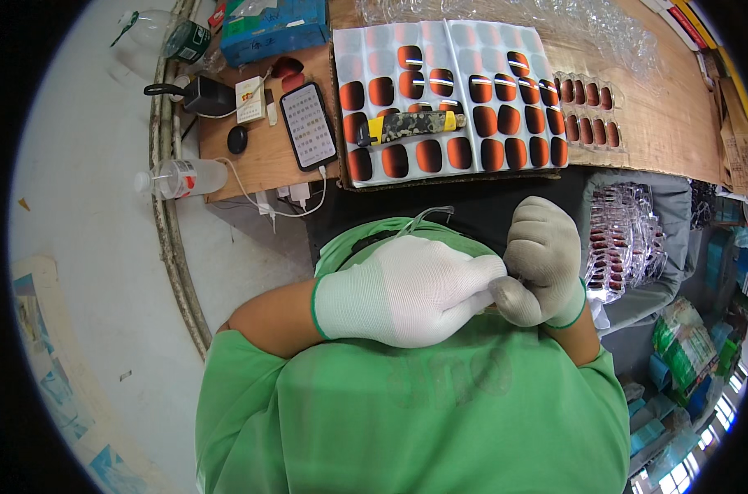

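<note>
Two gloved hands meet in front of a green shirt, short of a display of orange-and-black lenses

From my remote seat I look down on the wearer's left hand (415,288), in a white knit glove, meeting the right hand (543,259), in a greyer one. The left fingers are pressed together, their tips against the right hand; the right fingers are curled in. I cannot tell whether anything is pinched between them.

Beyond the fingertips, well apart and untouched, lie rows of rounded-square lenses shading from black to orange (515,153) on two white panels (450,62). A yellow-and-camouflage knife (415,126) rests across them. Left of the panels lies a lit black phone (308,125), cable attached.
</note>
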`<act>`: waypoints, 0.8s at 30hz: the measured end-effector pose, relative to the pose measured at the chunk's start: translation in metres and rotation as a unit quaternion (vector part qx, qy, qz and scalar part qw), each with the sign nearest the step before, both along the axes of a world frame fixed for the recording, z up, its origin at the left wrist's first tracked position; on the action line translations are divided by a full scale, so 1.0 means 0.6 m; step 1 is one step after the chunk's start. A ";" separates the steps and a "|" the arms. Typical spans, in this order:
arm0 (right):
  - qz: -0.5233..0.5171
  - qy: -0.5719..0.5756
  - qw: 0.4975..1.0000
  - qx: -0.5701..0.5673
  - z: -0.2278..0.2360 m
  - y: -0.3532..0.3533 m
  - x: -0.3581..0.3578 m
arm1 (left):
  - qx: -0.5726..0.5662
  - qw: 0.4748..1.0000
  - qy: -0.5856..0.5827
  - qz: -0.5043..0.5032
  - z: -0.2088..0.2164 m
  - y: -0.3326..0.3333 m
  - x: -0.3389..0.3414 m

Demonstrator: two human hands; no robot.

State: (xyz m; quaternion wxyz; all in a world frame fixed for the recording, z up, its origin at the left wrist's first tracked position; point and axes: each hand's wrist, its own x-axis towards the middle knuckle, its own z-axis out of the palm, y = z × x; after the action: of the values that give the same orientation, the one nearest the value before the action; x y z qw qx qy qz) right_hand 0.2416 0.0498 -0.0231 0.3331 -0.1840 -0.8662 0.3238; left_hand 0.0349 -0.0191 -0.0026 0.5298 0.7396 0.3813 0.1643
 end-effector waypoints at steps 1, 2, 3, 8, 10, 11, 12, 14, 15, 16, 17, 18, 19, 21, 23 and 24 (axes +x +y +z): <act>0.001 0.000 1.000 0.003 0.000 0.001 0.000 | 0.001 1.000 0.016 0.007 0.003 -0.002 0.001; 0.001 0.000 1.000 0.007 0.000 0.001 0.001 | 0.000 1.000 0.025 0.004 0.007 0.000 0.001; 0.004 -0.001 1.000 0.009 0.001 0.002 0.001 | -0.001 0.999 0.034 0.001 0.013 0.001 0.002; 0.021 0.002 0.999 0.024 0.004 0.006 0.000 | 0.042 0.998 0.037 0.014 0.016 -0.008 0.004; 0.042 0.017 0.999 0.018 0.003 0.008 -0.001 | 0.049 0.997 0.061 0.005 0.024 -0.009 0.008; 0.056 0.024 0.998 0.017 0.005 0.011 -0.002 | 0.063 0.997 0.048 0.016 0.025 -0.014 0.008; 0.056 0.025 0.998 0.014 0.008 0.010 -0.003 | 0.077 0.996 0.035 0.027 0.024 -0.021 0.008; 0.053 0.026 0.998 0.008 0.011 0.004 -0.005 | 0.073 0.997 0.012 0.029 0.024 -0.020 0.005; 0.047 0.035 0.998 0.009 0.008 0.005 -0.006 | 0.054 0.998 0.001 0.020 0.022 -0.012 0.001; 0.043 0.032 0.998 0.010 0.008 0.007 -0.006 | 0.035 0.999 -0.010 0.011 0.021 -0.006 -0.001; 0.041 0.030 0.999 0.009 0.008 0.007 -0.007 | 0.034 0.999 -0.012 0.009 0.020 -0.003 -0.002; 0.038 0.027 0.999 0.008 0.008 0.007 -0.008 | 0.032 0.999 -0.014 0.006 0.017 -0.001 -0.003; 0.035 0.026 0.999 0.012 0.008 0.008 -0.010 | 0.030 0.999 -0.016 0.003 0.014 0.000 -0.003; 0.032 0.023 0.999 0.020 0.011 0.009 -0.012 | 0.053 0.998 -0.031 0.028 0.009 -0.005 -0.001; 0.030 0.016 0.999 0.009 0.014 0.009 -0.010 | 0.063 0.997 -0.017 0.044 0.009 -0.009 0.002; 0.028 0.012 1.000 0.004 0.014 0.008 -0.009 | 0.061 0.997 0.005 0.047 0.011 -0.010 0.003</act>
State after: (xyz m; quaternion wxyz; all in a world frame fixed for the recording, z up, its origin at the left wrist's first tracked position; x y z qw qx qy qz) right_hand 0.2363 0.0549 -0.0146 0.3349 -0.1540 -0.8685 0.3315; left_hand 0.0367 -0.0251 0.0041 0.4733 0.7528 0.4074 0.2084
